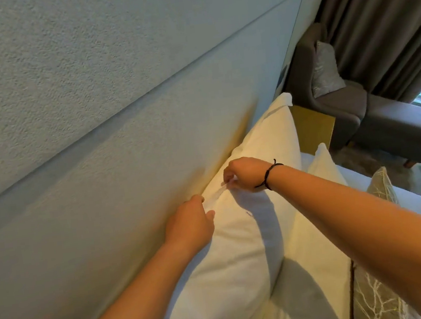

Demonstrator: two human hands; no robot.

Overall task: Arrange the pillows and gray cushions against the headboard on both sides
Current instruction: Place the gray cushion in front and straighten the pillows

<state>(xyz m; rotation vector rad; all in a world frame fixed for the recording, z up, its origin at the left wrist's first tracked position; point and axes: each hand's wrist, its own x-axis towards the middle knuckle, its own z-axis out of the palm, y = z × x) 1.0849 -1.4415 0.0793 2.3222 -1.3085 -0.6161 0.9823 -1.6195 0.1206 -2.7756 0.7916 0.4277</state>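
Pinching the top edge of the white pillow [231,249], propped against the headboard [99,173], is done by right hand [245,175] and left hand [191,225], likely squaring it; gray cushion [381,186] sits nearby

Both bare forearms reach forward and up, the left hand [190,226] lying palm-down with fingers loosely curled, while the right hand [243,174] (a black cord bracelet [268,174] at its wrist) pinches thumb against fingertips.

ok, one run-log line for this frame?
step: adjust white pillow at headboard | left hand: on its top edge | right hand: pinching fabric
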